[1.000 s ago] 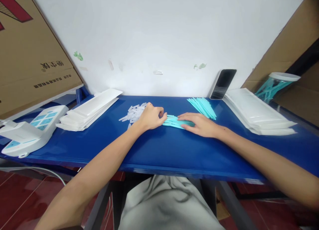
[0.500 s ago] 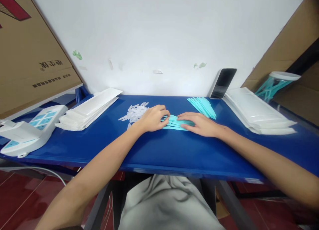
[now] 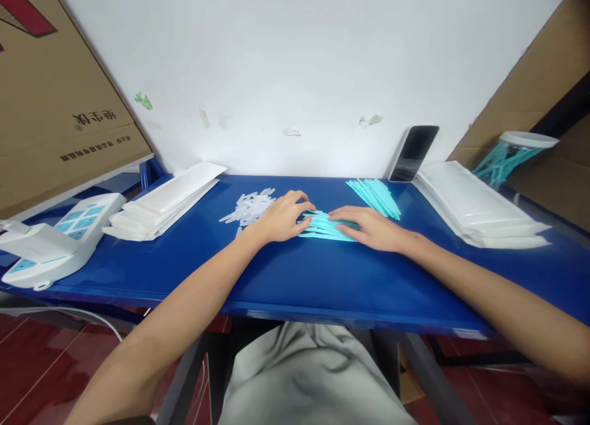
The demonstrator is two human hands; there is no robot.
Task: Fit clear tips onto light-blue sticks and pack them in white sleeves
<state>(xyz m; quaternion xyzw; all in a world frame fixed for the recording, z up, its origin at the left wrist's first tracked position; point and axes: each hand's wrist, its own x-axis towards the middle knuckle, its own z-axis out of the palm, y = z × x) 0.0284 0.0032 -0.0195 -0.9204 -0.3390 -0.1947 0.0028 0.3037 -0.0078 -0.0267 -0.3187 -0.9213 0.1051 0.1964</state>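
Note:
Several slim turquoise sticks [image 3: 322,226] lie crosswise on the blue table between my two hands. My left hand [image 3: 286,218] rests at their left end, thumb and fingers parted around the stick ends. At the right end lies my right hand [image 3: 369,227], its fingers stretched over the sticks with the thumb apart. Just behind my left hand is a heap of small whitish translucent strips [image 3: 251,207]. Beyond my right hand sits a second bunch of turquoise sticks [image 3: 375,198]. What the sticks are for does not show.
A power strip [image 3: 83,228] with a white plug and a stack of white packets [image 3: 161,204] are at left. At right, a phone [image 3: 413,153] leans on the wall beside more white packets [image 3: 479,204] and a clear jar [image 3: 511,158] of turquoise sticks. The table edge [image 3: 322,314] is near me.
My left hand's fingers have spread slightly away from the stick ends. The right hand has barely shifted, and the sticks lie a little more fanned out.

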